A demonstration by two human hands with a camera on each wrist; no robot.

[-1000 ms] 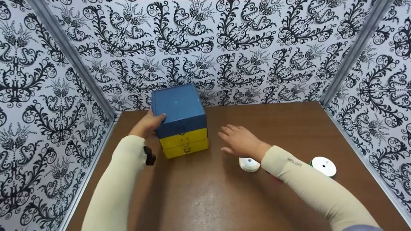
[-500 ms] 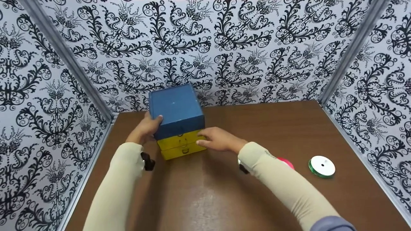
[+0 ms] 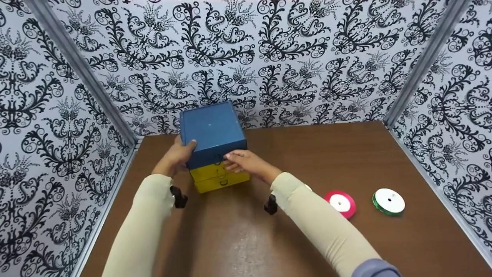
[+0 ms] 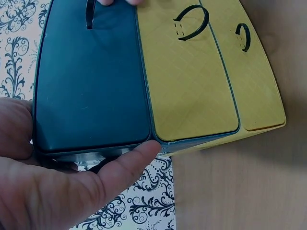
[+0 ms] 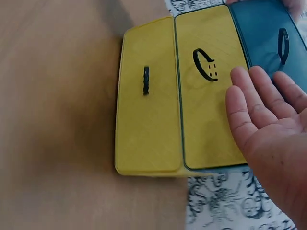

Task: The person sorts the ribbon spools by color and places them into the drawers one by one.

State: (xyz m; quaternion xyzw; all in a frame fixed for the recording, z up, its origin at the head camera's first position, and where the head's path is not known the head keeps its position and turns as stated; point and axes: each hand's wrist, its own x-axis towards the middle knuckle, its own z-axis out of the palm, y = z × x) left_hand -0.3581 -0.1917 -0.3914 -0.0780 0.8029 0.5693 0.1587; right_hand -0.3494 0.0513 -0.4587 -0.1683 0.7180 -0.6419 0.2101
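Note:
A small drawer unit (image 3: 211,125) stands against the back wall, with a blue drawer (image 4: 91,91) on top and two yellow drawers below it. Each drawer front carries a black loop handle, such as the blue drawer's handle (image 5: 283,45). My left hand (image 3: 176,156) grips the unit's left side near the top, thumb on the front upper edge. My right hand (image 3: 248,163) reaches across the drawer fronts from the right, fingers extended. In the right wrist view its fingertips (image 5: 256,72) lie right beside the blue drawer's handle, and nothing is in the palm.
On the brown table (image 3: 230,238) to the right lie a pink-red ribbon spool (image 3: 349,206) and a green ribbon spool (image 3: 396,202). A pale spool (image 3: 308,187) is mostly hidden behind my right sleeve. Patterned walls (image 3: 288,77) enclose the back and sides.
My right hand has moved left from above the spools to the drawer fronts, then up toward the blue drawer's handle. The left hand has kept its hold on the unit.

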